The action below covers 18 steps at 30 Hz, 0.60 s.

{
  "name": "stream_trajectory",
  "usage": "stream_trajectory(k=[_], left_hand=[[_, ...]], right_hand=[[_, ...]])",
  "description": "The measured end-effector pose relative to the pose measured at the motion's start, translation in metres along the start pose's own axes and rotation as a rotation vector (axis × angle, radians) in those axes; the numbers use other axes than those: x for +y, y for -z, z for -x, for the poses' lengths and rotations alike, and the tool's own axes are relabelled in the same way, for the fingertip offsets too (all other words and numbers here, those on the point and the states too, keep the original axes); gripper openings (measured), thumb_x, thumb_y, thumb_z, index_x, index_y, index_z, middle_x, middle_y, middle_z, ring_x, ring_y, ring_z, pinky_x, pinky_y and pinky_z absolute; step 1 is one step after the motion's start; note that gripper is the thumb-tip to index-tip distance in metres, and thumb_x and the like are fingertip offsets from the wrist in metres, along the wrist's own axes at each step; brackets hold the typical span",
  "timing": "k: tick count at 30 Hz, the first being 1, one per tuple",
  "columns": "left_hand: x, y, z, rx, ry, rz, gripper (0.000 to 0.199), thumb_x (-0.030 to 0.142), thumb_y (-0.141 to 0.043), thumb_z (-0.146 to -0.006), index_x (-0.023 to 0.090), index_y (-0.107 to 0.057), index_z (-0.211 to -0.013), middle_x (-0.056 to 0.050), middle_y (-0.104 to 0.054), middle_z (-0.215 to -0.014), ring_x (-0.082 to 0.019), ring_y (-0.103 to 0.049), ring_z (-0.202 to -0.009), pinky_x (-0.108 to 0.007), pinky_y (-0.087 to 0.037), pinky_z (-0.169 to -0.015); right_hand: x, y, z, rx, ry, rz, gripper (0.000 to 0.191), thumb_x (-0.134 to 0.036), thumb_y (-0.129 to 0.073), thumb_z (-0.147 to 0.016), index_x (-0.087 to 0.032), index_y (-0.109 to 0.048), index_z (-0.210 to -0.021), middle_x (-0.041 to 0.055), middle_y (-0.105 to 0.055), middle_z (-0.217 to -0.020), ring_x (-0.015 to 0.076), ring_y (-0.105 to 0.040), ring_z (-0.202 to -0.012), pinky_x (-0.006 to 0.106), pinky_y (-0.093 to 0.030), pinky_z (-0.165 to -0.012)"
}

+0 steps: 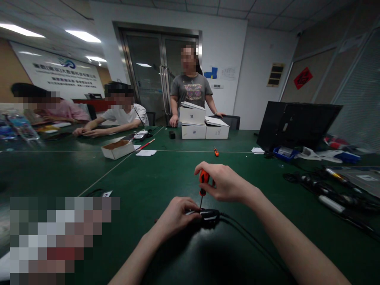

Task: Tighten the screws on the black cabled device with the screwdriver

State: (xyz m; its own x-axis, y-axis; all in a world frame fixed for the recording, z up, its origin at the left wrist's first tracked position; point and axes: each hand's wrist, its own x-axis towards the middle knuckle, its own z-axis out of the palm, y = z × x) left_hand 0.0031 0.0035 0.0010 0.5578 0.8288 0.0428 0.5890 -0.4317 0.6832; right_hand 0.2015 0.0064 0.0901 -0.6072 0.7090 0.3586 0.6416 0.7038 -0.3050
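My right hand (221, 182) is closed around the orange and black handle of a screwdriver (203, 176). The screwdriver stands nearly upright, its thin shaft reaching down to a small glossy black corded device (210, 215) on the green table. From the left side, my left hand (181, 211) grips that device, fingers bent over its end close to the screwdriver's tip. A black cable (246, 233) runs from the device toward the lower right. The exact contact point of the tip is too small to make out.
A second orange screwdriver (216, 152) lies farther up the table (166, 174). Stacked white boxes (194, 131) stand at the far edge before a standing person. An open box (118, 149) sits left; a monitor (297, 122) and black corded tools (335, 198) occupy the right. Other people sit left.
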Motion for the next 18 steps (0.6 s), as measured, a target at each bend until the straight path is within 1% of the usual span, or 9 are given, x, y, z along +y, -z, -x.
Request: stream_trajectory(k=[2,3,6,8,10,11,13,15,18], left_hand=[[-0.0004,0.0,0.0002,0.002,0.001,-0.003,0.018,0.027,-0.066,-0.084,0.02,-0.082,-0.089,-0.006,-0.077,-0.096,-0.02,-0.067,-0.085,-0.029,-0.05,-0.081],[-0.0007,0.0,0.0002,0.004,0.001,-0.003,0.018,0.027,-0.066,-0.084,0.02,-0.082,-0.09,-0.006,-0.077,-0.096,-0.02,-0.067,-0.086,-0.029,-0.05,-0.082],[-0.0015,-0.0004,0.0002,0.004,0.0,-0.011,0.018,0.027,-0.067,-0.084,0.02,-0.082,-0.091,-0.005,-0.077,-0.095,-0.021,-0.067,-0.088,-0.029,-0.049,-0.083],[-0.0019,-0.0008,0.0,0.003,-0.001,-0.017,0.017,0.027,-0.067,-0.084,0.02,-0.082,-0.09,-0.005,-0.077,-0.094,-0.021,-0.068,-0.087,-0.029,-0.049,-0.082],[-0.0021,-0.0009,0.0,0.002,0.0,-0.017,0.018,0.027,-0.067,-0.084,0.02,-0.082,-0.09,-0.005,-0.077,-0.094,-0.02,-0.067,-0.086,-0.028,-0.049,-0.08],[-0.0022,-0.001,0.0,0.003,0.001,-0.015,0.018,0.027,-0.066,-0.084,0.02,-0.082,-0.09,-0.005,-0.077,-0.094,-0.02,-0.067,-0.085,-0.028,-0.049,-0.079],[-0.0026,-0.0009,0.0,0.002,-0.001,-0.012,0.019,0.028,-0.066,-0.084,0.02,-0.082,-0.09,-0.005,-0.077,-0.094,-0.019,-0.067,-0.084,-0.027,-0.049,-0.079],[-0.0033,-0.0008,-0.0001,0.001,-0.004,-0.01,0.02,0.029,-0.066,-0.084,0.02,-0.082,-0.09,-0.005,-0.077,-0.094,-0.019,-0.067,-0.084,-0.027,-0.049,-0.079],[-0.0046,-0.0008,-0.0004,-0.007,-0.007,-0.017,0.021,0.03,-0.065,-0.085,0.02,-0.082,-0.092,-0.005,-0.077,-0.094,-0.02,-0.067,-0.086,-0.028,-0.049,-0.08]], right_hand=[[0.0004,-0.0016,-0.0019,0.028,-0.013,0.067,0.032,-0.024,-0.072,-0.085,-0.021,-0.054,-0.112,0.0028,-0.07,-0.092,0.0171,-0.063,-0.078,0.027,-0.037,-0.065],[0.0004,-0.0027,-0.0028,0.039,-0.003,0.099,0.03,-0.029,-0.073,-0.086,-0.021,-0.055,-0.108,0.0023,-0.069,-0.09,0.0166,-0.062,-0.076,0.026,-0.035,-0.063],[0.0001,-0.005,-0.0037,0.054,0.032,0.174,0.026,-0.042,-0.069,-0.089,-0.021,-0.057,-0.095,0.0023,-0.068,-0.087,0.0157,-0.059,-0.073,0.026,-0.03,-0.06],[-0.0003,-0.0038,-0.0022,0.055,0.05,0.151,0.024,-0.04,-0.068,-0.089,-0.02,-0.058,-0.097,0.0034,-0.068,-0.091,0.0161,-0.06,-0.076,0.026,-0.033,-0.062],[-0.0004,-0.0007,0.0002,0.034,0.071,0.053,0.023,-0.027,-0.068,-0.087,-0.02,-0.058,-0.105,0.0048,-0.068,-0.101,0.0163,-0.062,-0.083,0.027,-0.038,-0.067],[-0.0003,0.0011,0.0012,0.014,0.075,-0.001,0.025,-0.02,-0.067,-0.085,-0.019,-0.057,-0.109,0.0054,-0.068,-0.105,0.0162,-0.062,-0.086,0.027,-0.04,-0.07],[0.0001,0.0035,0.0021,-0.023,0.053,-0.056,0.03,-0.012,-0.063,-0.084,-0.019,-0.056,-0.112,0.0056,-0.068,-0.105,0.0159,-0.062,-0.087,0.027,-0.041,-0.072],[0.0005,0.0033,0.0011,-0.022,0.01,-0.025,0.029,-0.013,-0.065,-0.085,-0.02,-0.055,-0.112,0.0044,-0.069,-0.099,0.0157,-0.062,-0.082,0.026,-0.039,-0.069],[0.0007,-0.0012,-0.0022,0.023,0.005,0.092,0.025,-0.028,-0.072,-0.086,-0.021,-0.056,-0.104,0.0021,-0.068,-0.091,0.0152,-0.059,-0.075,0.026,-0.033,-0.063]])
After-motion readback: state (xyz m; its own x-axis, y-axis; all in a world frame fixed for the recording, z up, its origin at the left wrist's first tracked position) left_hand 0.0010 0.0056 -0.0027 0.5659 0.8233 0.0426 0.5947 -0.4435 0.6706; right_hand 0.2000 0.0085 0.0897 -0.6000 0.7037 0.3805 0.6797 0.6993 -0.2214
